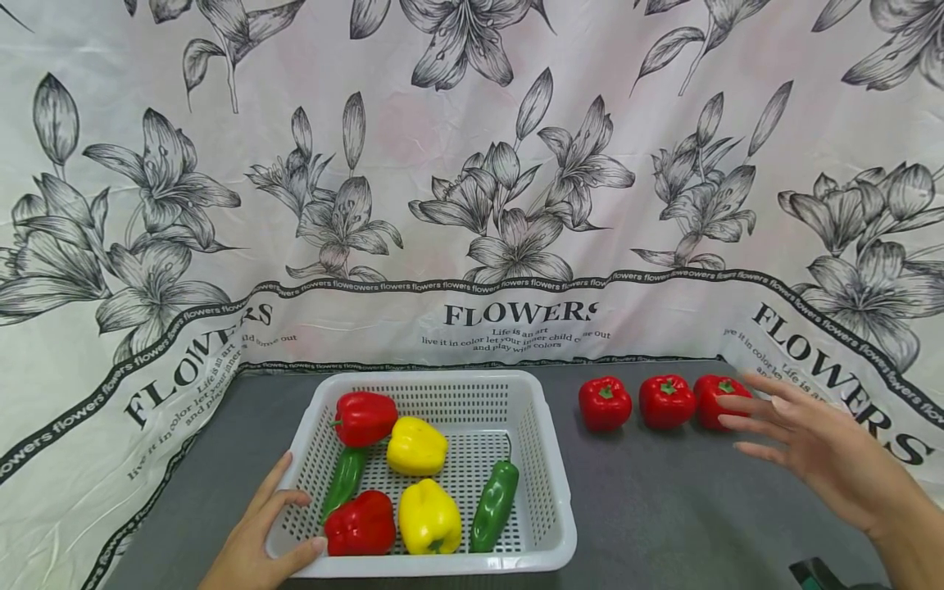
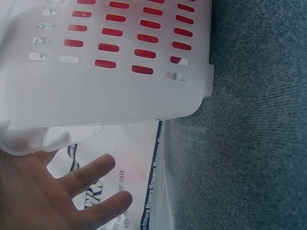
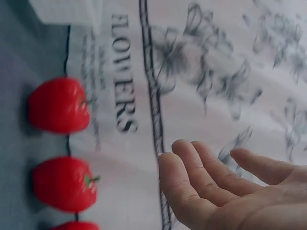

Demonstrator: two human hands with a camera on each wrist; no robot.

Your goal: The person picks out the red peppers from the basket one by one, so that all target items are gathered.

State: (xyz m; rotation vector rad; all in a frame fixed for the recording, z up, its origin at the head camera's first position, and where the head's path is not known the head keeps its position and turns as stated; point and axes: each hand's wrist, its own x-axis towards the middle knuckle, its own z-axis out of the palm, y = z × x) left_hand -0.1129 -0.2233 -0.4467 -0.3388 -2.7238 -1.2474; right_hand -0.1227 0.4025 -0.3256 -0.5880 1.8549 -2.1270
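Note:
A white perforated plastic basket (image 1: 556,492) holds two red bell peppers, two yellow bell peppers (image 1: 417,447) and two long green peppers (image 1: 495,506). At its near left corner my left hand (image 1: 254,533) rests on the rim, with thumb and one finger over the edge. Two other fingers (image 2: 103,206) stretch out straight below the rim in the left wrist view. My right hand (image 1: 826,451) hovers at the right with nothing in it, its fingers loosely spread. The rightmost red bell pepper (image 1: 715,401) of a row of three is nearest, partly behind its fingertips in the head view.
Beside the basket, the row's left (image 1: 605,403) and middle (image 1: 667,401) red bell peppers stand on the grey table (image 1: 634,508). A flower-printed cloth (image 1: 509,328) hangs behind and along both sides. A dark object (image 1: 814,574) shows at the lower right edge.

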